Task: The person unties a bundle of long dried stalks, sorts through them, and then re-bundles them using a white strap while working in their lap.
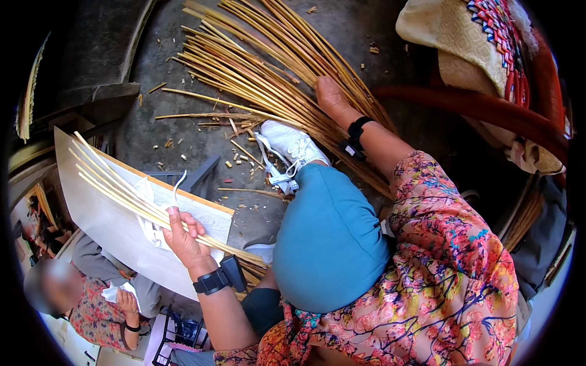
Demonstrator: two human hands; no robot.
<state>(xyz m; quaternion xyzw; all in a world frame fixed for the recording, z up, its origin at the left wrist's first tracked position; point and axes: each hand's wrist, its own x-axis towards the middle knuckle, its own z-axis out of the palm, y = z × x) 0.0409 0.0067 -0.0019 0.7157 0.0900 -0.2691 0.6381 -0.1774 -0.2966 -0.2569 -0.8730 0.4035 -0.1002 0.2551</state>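
Note:
My left hand (187, 235) is closed around several pale broomcorn stalks (123, 190). Their cut ends fan out over a white board (96, 201), and their bushy ends trail behind the wrist. Over the floor, my right hand (332, 97) grips a few stalks (256, 34) that look blurred. Beneath it spreads a larger heap of yellow-brown broomcorn stalks (238, 78), brushy ends towards me. The right fingers are largely hidden by the back of the hand. Beside the heap is a white shoe (293, 142) on my foot.
Short cut stalk pieces (238, 159) litter the dark floor (201, 137). White cloth with straps (149, 212) lies on the board. A seated person (103, 306) holds white material at lower left. A red-brown curved armrest (476, 103) and patterned fabric (458, 41) stand at right.

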